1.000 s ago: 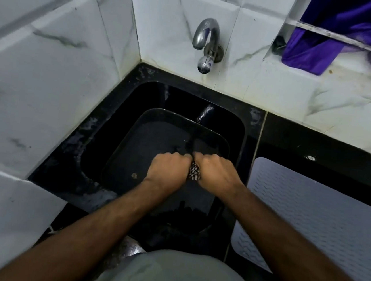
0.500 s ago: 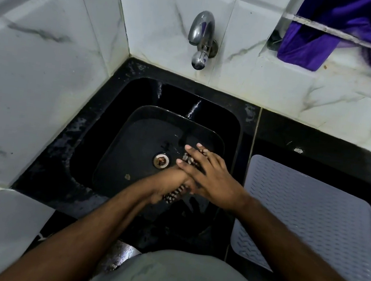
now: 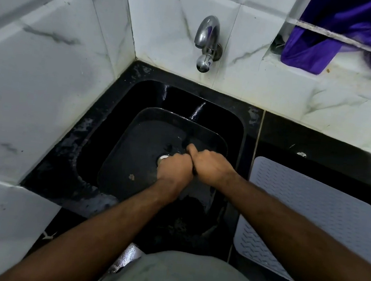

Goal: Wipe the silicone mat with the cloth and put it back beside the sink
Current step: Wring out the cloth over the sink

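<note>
Beside sink [image 3: 247, 133], mat [image 3: 310, 214] lies right of both hands' grip [image 3: 192, 166].

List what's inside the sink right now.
Inside the sink: both hands, left and right, pressed together over a partly covered drain. Anything between them is hidden.

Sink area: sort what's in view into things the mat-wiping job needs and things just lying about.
For the job:
mat, lying on the counter right of the sink
cloth, mostly hidden, squeezed between left hand and right hand over the sink

Lying about:
tap, no water seen running
purple fabric on the ledge
brown speck in the basin
</note>
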Demonstrator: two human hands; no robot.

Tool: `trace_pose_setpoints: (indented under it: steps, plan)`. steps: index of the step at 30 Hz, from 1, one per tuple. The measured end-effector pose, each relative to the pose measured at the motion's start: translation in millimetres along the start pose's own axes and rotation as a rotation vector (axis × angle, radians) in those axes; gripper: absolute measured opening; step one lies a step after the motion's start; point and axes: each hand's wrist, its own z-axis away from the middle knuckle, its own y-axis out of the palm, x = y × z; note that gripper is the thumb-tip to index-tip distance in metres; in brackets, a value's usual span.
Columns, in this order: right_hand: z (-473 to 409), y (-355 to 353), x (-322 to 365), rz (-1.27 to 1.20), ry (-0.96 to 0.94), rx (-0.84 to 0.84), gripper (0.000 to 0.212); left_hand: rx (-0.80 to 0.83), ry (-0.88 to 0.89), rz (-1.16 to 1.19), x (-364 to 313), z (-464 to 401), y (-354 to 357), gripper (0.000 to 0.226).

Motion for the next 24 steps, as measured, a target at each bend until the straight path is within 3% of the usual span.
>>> trace_pose_setpoints:
  steps: [3, 6, 11, 14, 24]
  plan:
    - [-2, 16, 6, -0.178, 0.191, 0.138, 0.047, -0.029, 0.105, -0.156, 1, -3, 17, 0.022]
    - [0, 36, 15, -0.306, 0.363, 0.237, 0.040, 0.048, 0.163, -0.186, 4, -4, 29, 0.022]
    - [-5, 46, 20, -0.377, 0.458, 0.431, 0.042, 0.083, 0.299, -0.267, 12, -5, 40, 0.025]
    - [-8, 41, 13, -0.334, 0.432, 0.659, 0.011, 0.077, 0.347, -0.288, 11, -3, 44, 0.024]
    - [4, 62, 1, -0.404, 0.461, 1.105, 0.037, 0.097, 0.422, -0.185, 6, 16, 67, 0.031]
